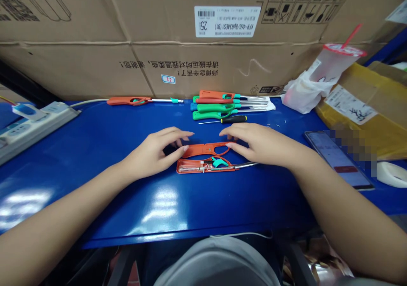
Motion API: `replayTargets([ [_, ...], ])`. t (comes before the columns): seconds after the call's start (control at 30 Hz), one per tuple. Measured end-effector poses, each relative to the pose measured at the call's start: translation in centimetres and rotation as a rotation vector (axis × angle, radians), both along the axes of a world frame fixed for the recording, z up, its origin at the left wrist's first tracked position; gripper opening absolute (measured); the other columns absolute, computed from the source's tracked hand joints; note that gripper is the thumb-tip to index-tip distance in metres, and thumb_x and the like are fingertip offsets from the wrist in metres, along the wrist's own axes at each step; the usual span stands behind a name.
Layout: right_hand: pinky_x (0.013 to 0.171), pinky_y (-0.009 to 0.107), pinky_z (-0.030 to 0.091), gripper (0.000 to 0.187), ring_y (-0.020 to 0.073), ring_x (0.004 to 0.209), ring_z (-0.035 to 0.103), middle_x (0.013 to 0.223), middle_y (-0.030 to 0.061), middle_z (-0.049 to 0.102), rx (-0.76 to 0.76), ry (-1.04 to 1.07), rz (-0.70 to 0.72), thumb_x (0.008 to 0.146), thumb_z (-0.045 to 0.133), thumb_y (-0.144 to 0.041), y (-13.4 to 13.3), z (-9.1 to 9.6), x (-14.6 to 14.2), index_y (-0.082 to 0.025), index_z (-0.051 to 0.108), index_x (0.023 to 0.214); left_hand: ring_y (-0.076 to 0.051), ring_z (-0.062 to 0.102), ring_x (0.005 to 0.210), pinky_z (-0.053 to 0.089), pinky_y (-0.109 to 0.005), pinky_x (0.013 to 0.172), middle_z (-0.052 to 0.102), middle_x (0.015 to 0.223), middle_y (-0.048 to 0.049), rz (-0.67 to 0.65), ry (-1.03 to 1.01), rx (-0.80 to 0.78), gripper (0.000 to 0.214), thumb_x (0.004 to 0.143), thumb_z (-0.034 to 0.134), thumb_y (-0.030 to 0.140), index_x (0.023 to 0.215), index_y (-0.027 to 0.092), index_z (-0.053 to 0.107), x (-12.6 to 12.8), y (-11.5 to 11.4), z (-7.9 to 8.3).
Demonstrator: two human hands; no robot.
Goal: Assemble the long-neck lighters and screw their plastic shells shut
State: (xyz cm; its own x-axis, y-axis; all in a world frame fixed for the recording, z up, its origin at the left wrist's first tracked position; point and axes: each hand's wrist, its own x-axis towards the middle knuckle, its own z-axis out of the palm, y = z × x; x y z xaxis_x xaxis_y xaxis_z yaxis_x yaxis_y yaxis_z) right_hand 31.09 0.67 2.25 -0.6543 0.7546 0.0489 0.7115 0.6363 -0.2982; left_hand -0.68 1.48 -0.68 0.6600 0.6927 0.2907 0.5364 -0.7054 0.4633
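Note:
Two halves of an orange gas lighter lie on the blue table in front of me. The far half is a bare handle shell [199,151] with a finger loop at its right end. The near half is an open lighter body [190,166], showing a clear inner tube, a turquoise trigger and a metal rod out to the right. My left hand [163,150] is at the shell's left end, thumb tip against it and fingers apart. At the loop end is my right hand [251,142], its thumb touching the shell and its index finger stretched out. Both palms are partly hidden.
Behind are a stack of lighters [216,107], a screwdriver [233,119] and another orange lighter [129,101] against a cardboard box [95,65]. A power strip [34,125] sits left. Right are a phone [333,154], drink cup [337,61], yellow parcel [375,95] and tape roll [392,173].

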Motion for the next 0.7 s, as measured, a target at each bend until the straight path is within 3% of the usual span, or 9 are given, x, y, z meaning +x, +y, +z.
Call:
replayTargets([
  [0.07,0.089,0.037,0.049,0.027,0.0258,0.105,0.067,0.119,0.0118,0.073,0.014,0.000,-0.019,0.102,0.053,-0.032,0.3,0.0,0.6,-0.019,0.070,0.119,-0.022,0.068,0.109,0.056,-0.033,0.096,0.068,0.124,-0.0098,0.017,0.018,0.061,0.035,0.104,0.057,0.036,0.133,0.019,0.068,-0.2,0.2,0.3],
  [0.13,0.079,0.033,0.048,0.022,0.0220,0.090,0.065,0.103,0.0090,0.073,-0.066,0.009,-0.027,0.099,0.058,-0.035,0.4,0.5,1.2,-0.019,0.071,0.103,-0.023,0.067,0.113,0.053,-0.035,0.102,0.069,0.121,-0.0092,-0.037,0.027,0.114,0.029,0.103,0.060,0.037,0.122,0.019,0.072,-0.4,0.3,0.7],
  [0.27,0.072,0.029,0.046,0.028,0.0180,0.082,0.062,0.091,0.0036,0.070,-0.357,-0.026,0.018,0.086,0.077,-0.047,-0.1,1.6,1.7,-0.020,0.070,0.091,-0.022,0.068,0.098,0.054,-0.034,0.089,0.073,0.107,-0.0071,-0.265,0.139,0.117,0.033,0.095,0.073,0.048,0.112,0.020,0.072,-0.4,-0.1,1.4],
  [0.4,0.073,0.029,0.046,0.015,0.0168,0.081,0.062,0.089,0.0023,0.070,-0.497,-0.115,0.053,0.090,0.071,-0.034,-0.4,1.8,1.5,-0.019,0.069,0.090,-0.021,0.067,0.091,0.052,-0.033,0.083,0.073,0.100,-0.0062,-0.288,0.222,0.105,0.029,0.095,0.073,0.047,0.105,0.019,0.073,0.0,-0.7,1.4],
  [0.5,0.071,0.029,0.045,0.016,0.0160,0.077,0.062,0.086,0.0019,0.070,-0.518,-0.086,0.040,0.094,0.064,-0.034,-0.3,1.8,1.5,-0.019,0.068,0.089,-0.020,0.067,0.092,0.052,-0.032,0.085,0.072,0.101,-0.0057,-0.279,0.201,0.048,0.023,0.096,0.071,0.039,0.107,0.020,0.073,0.1,-0.8,1.2],
  [0.7,0.068,0.030,0.044,0.022,0.0162,0.074,0.060,0.086,0.0025,0.070,-0.423,-0.036,-0.019,0.096,0.059,-0.037,-0.1,1.6,1.6,-0.019,0.067,0.086,-0.020,0.067,0.094,0.051,-0.032,0.085,0.071,0.105,-0.0059,-0.278,0.170,-0.021,0.022,0.095,0.072,0.036,0.109,0.020,0.073,0.0,-0.7,1.1],
])
